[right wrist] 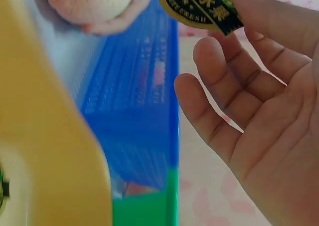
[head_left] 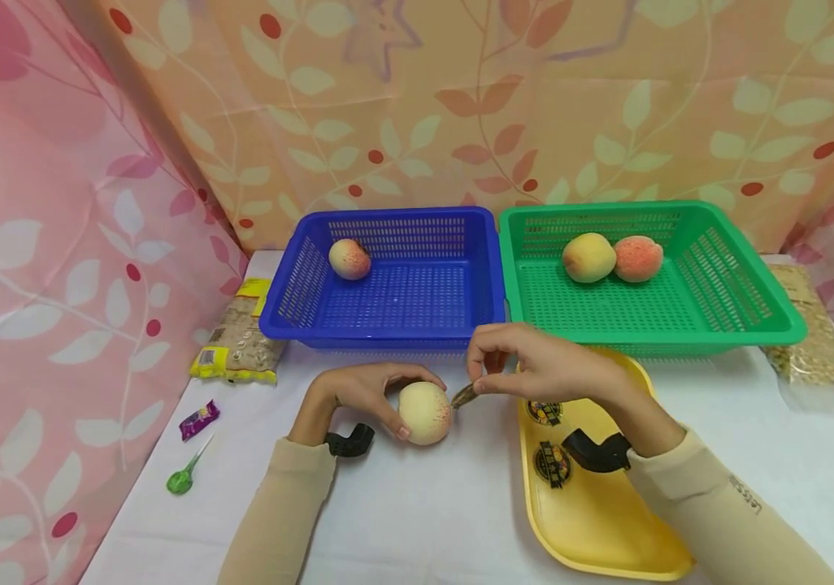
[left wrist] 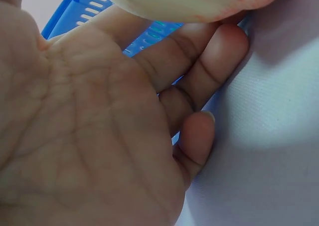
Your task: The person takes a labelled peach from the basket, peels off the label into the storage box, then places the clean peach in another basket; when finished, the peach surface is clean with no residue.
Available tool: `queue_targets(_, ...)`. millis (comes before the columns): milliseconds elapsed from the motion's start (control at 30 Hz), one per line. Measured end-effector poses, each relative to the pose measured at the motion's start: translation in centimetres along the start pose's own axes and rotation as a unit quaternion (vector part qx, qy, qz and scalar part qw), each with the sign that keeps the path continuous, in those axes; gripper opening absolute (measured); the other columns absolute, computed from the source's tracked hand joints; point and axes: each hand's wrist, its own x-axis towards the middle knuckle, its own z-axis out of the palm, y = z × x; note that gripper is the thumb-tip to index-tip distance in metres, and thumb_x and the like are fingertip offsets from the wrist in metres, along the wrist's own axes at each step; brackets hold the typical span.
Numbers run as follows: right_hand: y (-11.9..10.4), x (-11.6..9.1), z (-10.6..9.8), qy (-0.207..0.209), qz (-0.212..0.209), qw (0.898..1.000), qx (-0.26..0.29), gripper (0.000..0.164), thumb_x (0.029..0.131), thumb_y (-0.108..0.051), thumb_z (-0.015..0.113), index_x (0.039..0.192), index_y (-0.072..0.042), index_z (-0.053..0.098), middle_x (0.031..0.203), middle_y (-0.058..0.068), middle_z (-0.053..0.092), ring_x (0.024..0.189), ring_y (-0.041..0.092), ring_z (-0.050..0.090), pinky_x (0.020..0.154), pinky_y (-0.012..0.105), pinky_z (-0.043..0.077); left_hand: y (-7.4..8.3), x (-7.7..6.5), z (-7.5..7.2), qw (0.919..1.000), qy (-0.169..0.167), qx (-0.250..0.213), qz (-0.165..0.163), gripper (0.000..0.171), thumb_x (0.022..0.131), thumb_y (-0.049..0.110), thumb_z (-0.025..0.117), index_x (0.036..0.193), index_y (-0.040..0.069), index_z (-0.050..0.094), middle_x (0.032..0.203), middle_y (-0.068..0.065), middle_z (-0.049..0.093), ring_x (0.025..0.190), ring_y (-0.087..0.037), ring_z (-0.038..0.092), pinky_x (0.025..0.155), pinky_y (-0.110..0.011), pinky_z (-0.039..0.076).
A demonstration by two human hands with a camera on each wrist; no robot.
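Observation:
A pale peach with a pink-speckled side sits on the white cloth, and my left hand grips it between thumb and fingers. In the left wrist view the peach shows at the top, beyond the palm. My right hand pinches a round black-and-gold fruit sticker by its edge, close to the peach's right side. Two more such stickers, one of them a black label, lie on the yellow tray beneath my right forearm.
Behind my hands stand a blue basket holding one peach and a green basket holding two peaches. Left lie a yellow-brown packet, a purple wrapped candy and a green lollipop. A bag of grains lies right.

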Motion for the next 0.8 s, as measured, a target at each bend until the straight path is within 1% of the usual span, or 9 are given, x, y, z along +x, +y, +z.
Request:
queue_targets(100, 0.5, -1.7, -0.6, 0.027, 0.023, 0.999, 0.006, 0.008, 0.096, -0.016, 0.071, 0.092, -0.019, 0.065, 0.087, -0.007, 0.065, 0.081, 0.013, 0.061, 0.075, 0.027, 0.052, 0.0, 0.0, 0.0, 1.0, 0.002, 0.001, -0.002, 0.071, 0.074, 0.019, 0.089, 0.139, 0.023, 0.058, 0.136, 0.003, 0.062, 0.126, -0.018, 0.055, 0.109, -0.041, 0.044)
queue_targets(200, 0.9, -3.4, -1.2, 0.063, 0.04, 0.997, 0.002, 0.008, 0.096, -0.015, 0.071, 0.092, -0.019, 0.065, 0.085, -0.007, 0.067, 0.08, 0.012, 0.063, 0.076, 0.026, 0.053, 0.0, 0.0, -0.1, 1.0, 0.004, 0.005, -0.002, 0.072, 0.074, 0.018, 0.089, 0.139, 0.024, 0.059, 0.138, 0.003, 0.062, 0.127, -0.018, 0.054, 0.11, -0.04, 0.042)
queue_targets(433, 2.7, -7.0, -2.6, 0.14, 0.049, 0.989, 0.0, 0.011, 0.094, -0.008, 0.072, 0.095, -0.016, 0.065, 0.087, -0.003, 0.067, 0.08, 0.014, 0.063, 0.075, 0.024, 0.053, 0.0, -0.1, 0.0, 1.0, 0.008, 0.005, 0.0, 0.071, 0.074, 0.017, 0.089, 0.138, 0.023, 0.059, 0.137, 0.002, 0.062, 0.127, -0.018, 0.054, 0.109, -0.04, 0.043)
queue_targets(533, 3.4, -8.5, -2.8, 0.164, 0.065, 0.984, 0.001, 0.012, 0.094, -0.006, 0.071, 0.1, -0.016, 0.066, 0.089, -0.001, 0.067, 0.082, 0.013, 0.063, 0.075, 0.023, 0.053, 0.0, -0.1, -0.1, 0.9999, 0.008, 0.007, 0.001, 0.071, 0.074, 0.017, 0.089, 0.138, 0.024, 0.059, 0.137, 0.003, 0.062, 0.126, -0.018, 0.055, 0.109, -0.041, 0.043)
queue_targets(667, 4.0, -10.2, -2.9, 0.177, 0.094, 0.98, -0.023, 0.014, 0.095, -0.006, 0.07, 0.105, -0.016, 0.07, 0.088, -0.004, 0.07, 0.081, 0.011, 0.064, 0.073, 0.023, 0.053, -0.2, -0.1, -0.1, 1.0, 0.006, 0.007, 0.002, 0.071, 0.074, 0.018, 0.089, 0.138, 0.023, 0.059, 0.136, 0.002, 0.062, 0.126, -0.019, 0.055, 0.108, -0.04, 0.044)
queue_targets(733, 4.4, -10.7, -2.8, 0.168, 0.104, 0.979, -0.042, 0.014, 0.095, -0.008, 0.07, 0.105, -0.017, 0.071, 0.086, -0.007, 0.07, 0.078, 0.01, 0.063, 0.069, 0.023, 0.052, -0.2, -0.1, -0.1, 1.0, 0.006, 0.007, 0.002, 0.071, 0.074, 0.018, 0.089, 0.138, 0.023, 0.059, 0.136, 0.002, 0.062, 0.125, -0.019, 0.055, 0.108, -0.04, 0.044)
queue_targets(800, 4.8, -11.1, -2.6, 0.151, 0.113, 0.98, -0.056, 0.014, 0.096, -0.009, 0.07, 0.106, -0.018, 0.072, 0.086, -0.009, 0.07, 0.076, 0.009, 0.062, 0.067, 0.023, 0.051, -0.2, -0.1, -0.1, 1.0, 0.006, 0.007, 0.002, 0.071, 0.074, 0.018, 0.089, 0.138, 0.023, 0.059, 0.136, 0.001, 0.062, 0.125, -0.019, 0.055, 0.108, -0.04, 0.043)
